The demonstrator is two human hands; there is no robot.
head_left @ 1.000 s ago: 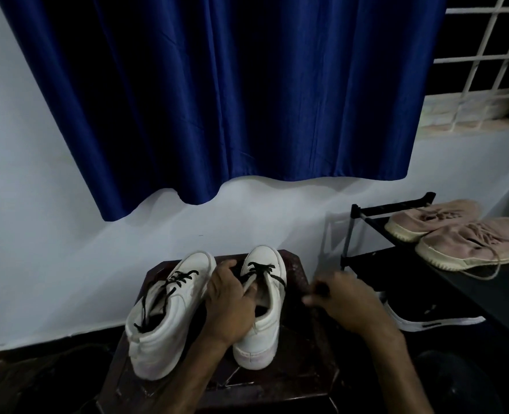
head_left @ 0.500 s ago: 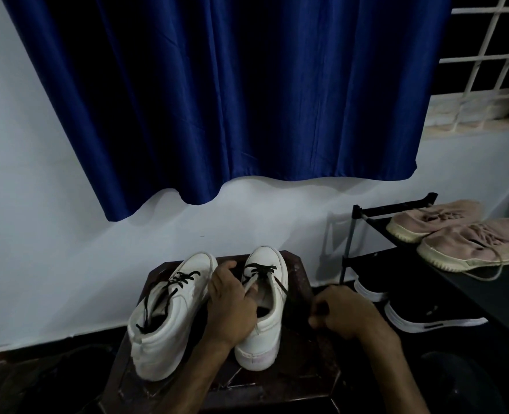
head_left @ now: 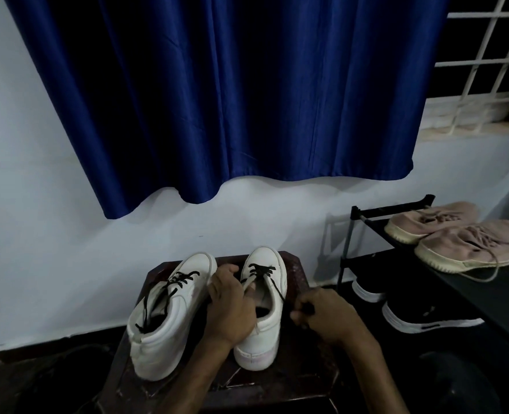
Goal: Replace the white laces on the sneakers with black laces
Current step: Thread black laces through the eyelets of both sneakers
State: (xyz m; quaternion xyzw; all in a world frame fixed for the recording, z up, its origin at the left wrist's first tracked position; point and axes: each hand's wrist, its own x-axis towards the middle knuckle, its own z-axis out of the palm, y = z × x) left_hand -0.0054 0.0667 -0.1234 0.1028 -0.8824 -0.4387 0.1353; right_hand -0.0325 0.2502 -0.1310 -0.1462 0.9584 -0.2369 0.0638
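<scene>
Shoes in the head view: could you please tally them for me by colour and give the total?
White sneakers: 2
Pink sneakers: 2
Black shoes: 2
Total: 6

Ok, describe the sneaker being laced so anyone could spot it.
Under the blue curtain, a stool bears two white sneakers. It is the right sneaker: unlike the left sneaker, the left hand grips it and its black lace runs to the right hand.
</scene>
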